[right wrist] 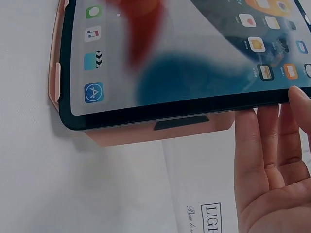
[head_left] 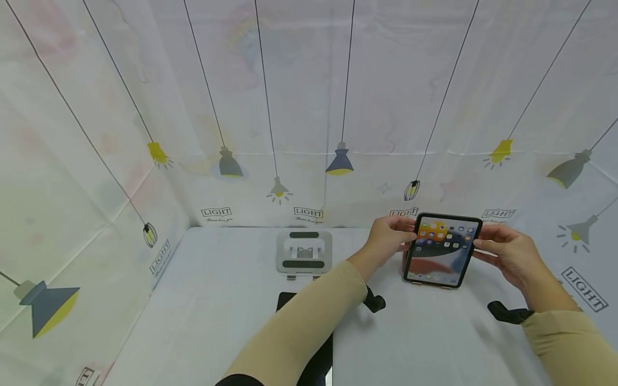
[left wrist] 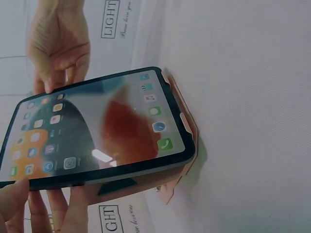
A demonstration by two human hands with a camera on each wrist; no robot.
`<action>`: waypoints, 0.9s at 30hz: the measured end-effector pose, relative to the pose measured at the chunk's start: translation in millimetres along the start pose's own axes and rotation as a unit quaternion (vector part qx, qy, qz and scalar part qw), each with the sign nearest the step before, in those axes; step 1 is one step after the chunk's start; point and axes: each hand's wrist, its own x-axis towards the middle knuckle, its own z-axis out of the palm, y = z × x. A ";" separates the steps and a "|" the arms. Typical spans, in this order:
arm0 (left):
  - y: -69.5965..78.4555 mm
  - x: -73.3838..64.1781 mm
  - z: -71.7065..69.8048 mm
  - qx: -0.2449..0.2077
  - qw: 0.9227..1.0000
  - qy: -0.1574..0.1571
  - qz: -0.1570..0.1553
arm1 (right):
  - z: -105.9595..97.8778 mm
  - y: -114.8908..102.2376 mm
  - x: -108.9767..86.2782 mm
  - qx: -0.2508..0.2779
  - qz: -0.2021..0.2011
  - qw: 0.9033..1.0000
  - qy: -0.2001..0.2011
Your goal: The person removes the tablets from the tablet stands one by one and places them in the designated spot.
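Note:
A tablet (head_left: 441,251) with a black rim and a lit home screen stands upright, leaning back, on a rose-coloured stand (left wrist: 187,121) at the right of the table. My left hand (head_left: 388,239) pinches its left edge near the top, thumb in front and fingers behind. The right edge is pinched the same way by my right hand (head_left: 512,257). In the right wrist view the thumb (right wrist: 302,109) lies on the tablet's rim and the fingers go behind it. The tablet's lower edge sits in the stand's small front lips. Most of the stand is hidden behind the tablet.
A grey-white folded stand (head_left: 304,252) with dark pads lies at the table's back middle. A black flat object (head_left: 286,300) lies nearer, mostly hidden under my left sleeve. White cloth (head_left: 309,107) printed with lamps walls the back and sides of the white table (head_left: 207,311).

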 end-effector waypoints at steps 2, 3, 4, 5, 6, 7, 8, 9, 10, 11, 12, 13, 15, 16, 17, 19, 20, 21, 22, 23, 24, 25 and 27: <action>-0.2 -0.5 0.9 0.003 1.000 0.004 0.007 | -0.8 0.7 -0.5 0.012 -0.006 1.000 -0.006; -0.6 -0.5 1.3 0.003 1.000 0.005 0.011 | -1.2 1.1 -0.7 0.015 -0.009 1.000 -0.008; -0.9 -0.7 1.6 0.003 1.000 0.007 0.015 | -1.8 1.7 -0.7 0.018 -0.012 1.000 -0.011; -1.4 -0.8 1.9 0.003 1.000 0.008 0.017 | -2.5 2.3 -0.6 0.022 -0.014 1.000 -0.013; -1.9 -0.9 2.2 0.004 1.000 0.009 0.018 | -3.2 2.9 -0.4 0.024 -0.016 0.999 -0.014; -2.5 -0.9 2.3 0.004 1.000 0.010 0.020 | -3.9 3.4 -0.4 0.026 -0.018 0.999 -0.014; -3.0 -1.0 2.6 0.005 1.000 0.011 0.021 | -4.5 4.0 -0.3 0.027 -0.020 0.999 -0.013; -3.5 -0.9 2.7 0.005 1.000 0.012 0.021 | -5.0 4.4 -0.2 0.027 -0.022 0.999 -0.012; -3.9 -0.9 2.9 0.005 1.000 0.012 0.022 | -5.3 4.8 -0.1 0.028 -0.024 0.999 -0.009; -4.2 -0.8 3.1 0.005 1.000 0.012 0.023 | -5.3 5.1 -0.1 0.025 -0.026 0.999 -0.005; -4.5 -0.7 3.4 0.004 1.000 0.013 0.024 | -5.0 5.3 -0.1 0.020 -0.029 0.999 -0.001; -4.7 -0.5 3.8 0.004 1.000 0.015 0.025 | -4.8 5.7 -0.2 0.020 -0.033 0.999 0.000; -5.2 -0.2 4.2 0.002 1.000 0.016 0.025 | -4.0 6.3 -0.9 0.023 -0.040 0.999 -0.002; -5.5 -0.2 4.4 0.001 1.000 0.017 0.024 | -3.3 6.6 -1.5 0.024 -0.042 0.999 -0.003; -5.9 -0.2 4.5 0.000 1.000 0.018 0.023 | -2.9 6.8 -2.0 0.024 -0.045 0.999 -0.005; -6.9 -0.4 4.3 0.001 1.000 0.020 0.020 | -2.4 7.4 -3.1 0.029 -0.050 0.998 -0.012; -7.3 -0.6 4.0 0.000 1.000 0.019 0.019 | -2.0 7.5 -3.7 0.028 -0.052 0.998 -0.012; -7.6 -0.7 3.8 0.000 1.000 0.019 0.019 | -1.7 7.6 -4.0 0.024 -0.054 0.998 -0.011; -7.9 -0.8 3.7 0.000 1.000 0.019 0.019 | -1.4 7.7 -4.1 0.021 -0.056 0.998 -0.010; -8.0 -1.0 3.6 -0.002 1.000 0.018 0.020 | -1.2 7.7 -4.1 0.019 -0.059 0.998 -0.009; -8.0 -1.2 3.6 -0.002 1.000 0.018 0.020 | -1.0 7.6 -4.2 0.017 -0.061 0.998 -0.009; -7.9 -1.1 3.7 -0.003 1.000 0.019 0.021 | -0.7 7.3 -4.3 0.016 -0.062 0.998 -0.008; -7.3 -1.0 3.9 -0.005 1.000 0.019 0.023 | -0.1 6.3 -4.4 0.015 -0.065 0.998 -0.007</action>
